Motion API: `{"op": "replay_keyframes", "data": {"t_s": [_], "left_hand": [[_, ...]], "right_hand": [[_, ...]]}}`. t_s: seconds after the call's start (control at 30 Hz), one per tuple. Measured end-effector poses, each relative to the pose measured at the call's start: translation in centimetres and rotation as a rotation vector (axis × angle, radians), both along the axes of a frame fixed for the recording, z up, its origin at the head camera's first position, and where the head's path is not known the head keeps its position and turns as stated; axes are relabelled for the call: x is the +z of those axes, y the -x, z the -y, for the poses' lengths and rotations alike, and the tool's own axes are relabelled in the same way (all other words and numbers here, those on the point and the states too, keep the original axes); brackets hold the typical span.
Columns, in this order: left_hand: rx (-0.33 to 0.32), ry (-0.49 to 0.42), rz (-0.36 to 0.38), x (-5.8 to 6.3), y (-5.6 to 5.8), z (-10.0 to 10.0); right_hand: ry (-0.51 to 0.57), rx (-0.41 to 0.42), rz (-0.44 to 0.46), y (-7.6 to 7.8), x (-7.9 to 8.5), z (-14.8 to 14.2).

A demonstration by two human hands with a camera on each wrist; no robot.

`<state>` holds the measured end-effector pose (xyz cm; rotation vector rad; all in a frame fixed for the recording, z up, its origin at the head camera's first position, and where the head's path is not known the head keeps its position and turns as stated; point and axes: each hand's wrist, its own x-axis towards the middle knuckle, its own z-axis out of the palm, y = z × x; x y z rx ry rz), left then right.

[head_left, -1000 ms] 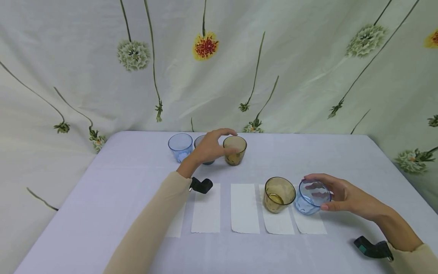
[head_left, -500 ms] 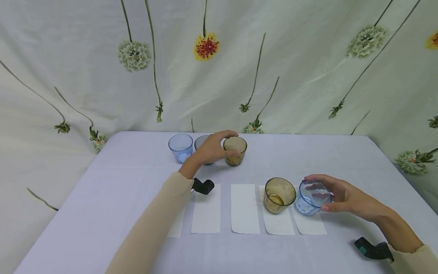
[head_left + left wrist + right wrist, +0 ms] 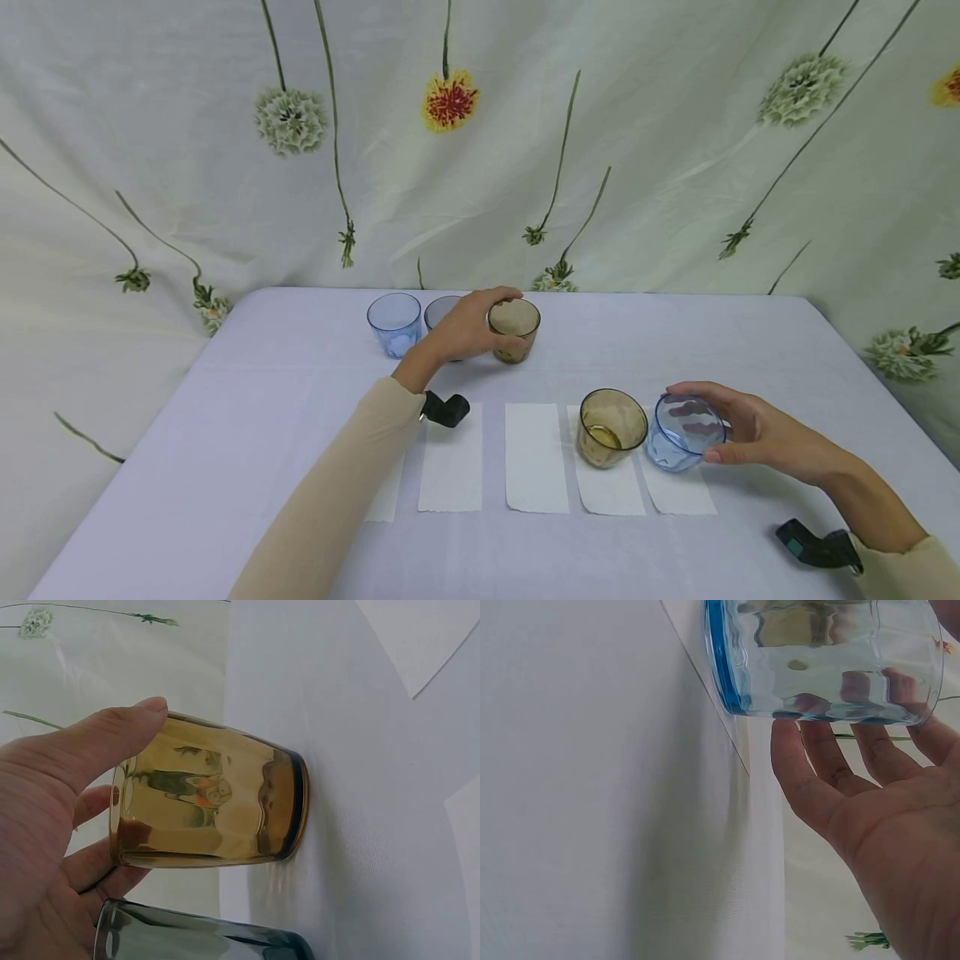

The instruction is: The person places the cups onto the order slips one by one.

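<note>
At the table's back, my left hand (image 3: 467, 327) grips an amber glass (image 3: 516, 332) around its rim, thumb on the near side and fingers behind. In the left wrist view this glass (image 3: 206, 799) stands upright, its base at the tablecloth. My right hand (image 3: 765, 433) holds a light blue glass (image 3: 671, 446) at the front right, over the rightmost paper strip (image 3: 686, 497). The right wrist view shows fingers (image 3: 799, 769) along the side of that glass (image 3: 832, 667). A second amber glass (image 3: 602, 446) stands just left of it on another strip (image 3: 615, 493).
Behind my left hand is a grey-blue glass (image 3: 438, 310), partly hidden, with another blue glass (image 3: 395, 327) to its left. More white paper strips (image 3: 536, 458) lie in a row on the white tablecloth (image 3: 187, 467). A flowered curtain (image 3: 660, 192) hangs behind the table.
</note>
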<state>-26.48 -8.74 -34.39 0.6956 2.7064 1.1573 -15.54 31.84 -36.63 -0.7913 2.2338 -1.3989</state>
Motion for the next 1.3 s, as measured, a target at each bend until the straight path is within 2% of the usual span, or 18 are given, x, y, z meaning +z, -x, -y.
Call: {"op": "replay_keyframes", "data": {"t_s": [0.53, 0.83, 1.3], "left_hand": [[-0.016, 0.014, -0.025, 0.13, -0.07, 0.1], [-0.019, 0.019, -0.042, 0.13, 0.0, 0.24], [-0.031, 0.035, -0.034, 0.45, -0.33, 0.11]], "right_hand": [[0.007, 0.012, -0.003, 0.14, 0.12, -0.13], [0.045, 0.047, -0.006, 0.19, 0.32, -0.09], [0.021, 0.014, 0.005, 0.0, -0.01, -0.08]]}}
